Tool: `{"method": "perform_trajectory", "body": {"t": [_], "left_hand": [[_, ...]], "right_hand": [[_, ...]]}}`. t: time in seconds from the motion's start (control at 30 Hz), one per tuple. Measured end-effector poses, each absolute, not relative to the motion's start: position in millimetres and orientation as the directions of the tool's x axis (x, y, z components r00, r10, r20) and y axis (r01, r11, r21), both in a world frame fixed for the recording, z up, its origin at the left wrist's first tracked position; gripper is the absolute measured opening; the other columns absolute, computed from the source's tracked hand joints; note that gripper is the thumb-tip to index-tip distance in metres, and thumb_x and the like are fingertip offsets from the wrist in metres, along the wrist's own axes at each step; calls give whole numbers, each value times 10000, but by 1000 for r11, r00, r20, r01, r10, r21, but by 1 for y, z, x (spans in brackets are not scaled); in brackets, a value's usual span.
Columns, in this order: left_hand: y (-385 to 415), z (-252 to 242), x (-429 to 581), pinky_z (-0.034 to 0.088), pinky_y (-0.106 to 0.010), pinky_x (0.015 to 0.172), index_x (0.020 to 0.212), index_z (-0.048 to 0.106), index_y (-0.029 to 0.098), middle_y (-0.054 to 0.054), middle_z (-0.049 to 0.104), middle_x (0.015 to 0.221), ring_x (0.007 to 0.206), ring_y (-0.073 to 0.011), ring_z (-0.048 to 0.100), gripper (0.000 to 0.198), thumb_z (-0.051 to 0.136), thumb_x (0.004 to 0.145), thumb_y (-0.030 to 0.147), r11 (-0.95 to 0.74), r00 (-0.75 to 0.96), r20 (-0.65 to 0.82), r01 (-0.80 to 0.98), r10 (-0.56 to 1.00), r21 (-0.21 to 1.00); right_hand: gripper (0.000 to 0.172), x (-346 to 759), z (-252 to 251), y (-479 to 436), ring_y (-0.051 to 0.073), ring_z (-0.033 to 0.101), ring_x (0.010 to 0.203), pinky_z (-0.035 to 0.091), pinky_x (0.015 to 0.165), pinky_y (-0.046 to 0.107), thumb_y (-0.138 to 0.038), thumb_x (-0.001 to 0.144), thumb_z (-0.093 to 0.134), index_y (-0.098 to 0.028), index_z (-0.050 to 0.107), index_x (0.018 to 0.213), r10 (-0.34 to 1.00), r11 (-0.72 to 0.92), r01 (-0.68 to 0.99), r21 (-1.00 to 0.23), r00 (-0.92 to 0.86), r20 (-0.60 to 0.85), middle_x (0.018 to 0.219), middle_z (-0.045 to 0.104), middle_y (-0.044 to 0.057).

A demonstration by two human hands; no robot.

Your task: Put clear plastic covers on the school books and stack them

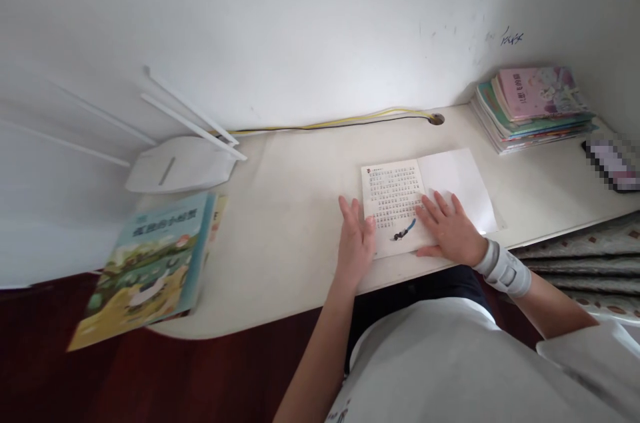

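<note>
An open book (395, 186) lies flat on the white desk (295, 223), with lines of print and a small picture on its left page and a blank right page. My right hand (450, 230) rests palm down across the lower middle of the book, fingers spread, a grey band (504, 268) around its wrist. At the book's left edge is my left hand (356, 236), its fingers apart and the thumb at the page's border. Neither hand grips anything.
On the left stands a white router (183, 163) with long antennas, and illustrated books (150, 263) overhang the desk edge. Cables (320, 123) run along the wall to a hole (437, 119). A stack of books (537, 106) and a phone (613, 163) lie at right.
</note>
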State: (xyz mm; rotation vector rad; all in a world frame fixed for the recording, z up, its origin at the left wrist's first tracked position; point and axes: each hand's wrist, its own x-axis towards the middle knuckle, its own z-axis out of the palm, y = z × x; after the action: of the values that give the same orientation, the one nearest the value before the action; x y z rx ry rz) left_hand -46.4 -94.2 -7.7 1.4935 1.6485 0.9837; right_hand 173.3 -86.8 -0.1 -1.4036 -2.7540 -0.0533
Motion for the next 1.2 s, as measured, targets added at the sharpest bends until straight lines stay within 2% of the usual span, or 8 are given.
{"method": "perform_trajectory", "body": {"t": [0.17,0.33,0.5,0.73,0.87,1.0,1.1,1.2], "left_hand": [[-91,-16,-46,114,-534,1128,1471,105,162,-173,364,1451,1371,-271,281,696,281,909,533,-102,3,133,659,991,746],[-89,-21,-49,152,-541,1115,1470,111,148,-182,324,1471,1373,-282,273,693,306,907,502,-132,30,156,704,987,698],[-90,-22,-50,130,-572,1108,1433,282,175,-132,324,1481,1385,-341,211,642,345,889,511,-165,99,138,751,985,640],[-90,-20,-47,106,-550,1127,1404,333,198,-119,401,1441,1378,-298,257,593,365,893,497,-110,6,144,682,990,723],[-90,-5,-42,178,-526,1126,1383,347,227,-118,443,1410,1340,-272,348,561,390,893,497,-16,-13,26,471,1000,882],[-82,10,-39,343,-448,1074,1310,416,255,-114,425,1421,1307,-264,403,524,518,847,477,140,-83,-133,78,988,987],[-70,18,-46,409,-423,1029,1186,495,210,-134,531,1306,1205,-240,520,394,562,832,370,257,-112,-284,-209,952,944],[-58,26,-56,479,-396,943,929,580,185,-118,655,1059,1020,-210,630,146,566,807,264,372,-71,-426,-373,902,850]], "right_hand": [[889,182,-4,-83,390,158,1379,181,1056,603,-735,782,357,-136,297,1436,801,598,800,-60,-593,76,1504,243,168],[879,188,-3,-80,371,139,1390,174,1066,599,-737,789,337,-160,272,1448,800,600,793,-106,-595,75,1512,221,156],[902,201,1,-77,361,188,1379,150,1085,589,-745,778,352,-146,271,1447,806,592,800,-98,-590,51,1499,266,140],[911,210,-7,-77,335,134,1399,139,1097,575,-735,794,338,-128,208,1461,802,596,791,-140,-595,50,1518,211,124],[920,210,-8,-77,336,142,1398,154,1089,582,-730,784,372,-141,190,1467,801,595,785,-169,-596,54,1513,227,134],[918,210,-7,-76,336,138,1399,154,1087,588,-718,785,398,-153,171,1472,800,596,781,-189,-597,57,1511,230,143],[921,209,-7,-76,331,124,1403,161,1090,577,-709,779,426,-153,181,1470,799,596,776,-204,-599,55,1511,223,158],[937,207,-10,-75,322,121,1405,170,1092,564,-706,764,460,-135,207,1463,783,616,754,-227,-618,71,1505,214,198]]}}
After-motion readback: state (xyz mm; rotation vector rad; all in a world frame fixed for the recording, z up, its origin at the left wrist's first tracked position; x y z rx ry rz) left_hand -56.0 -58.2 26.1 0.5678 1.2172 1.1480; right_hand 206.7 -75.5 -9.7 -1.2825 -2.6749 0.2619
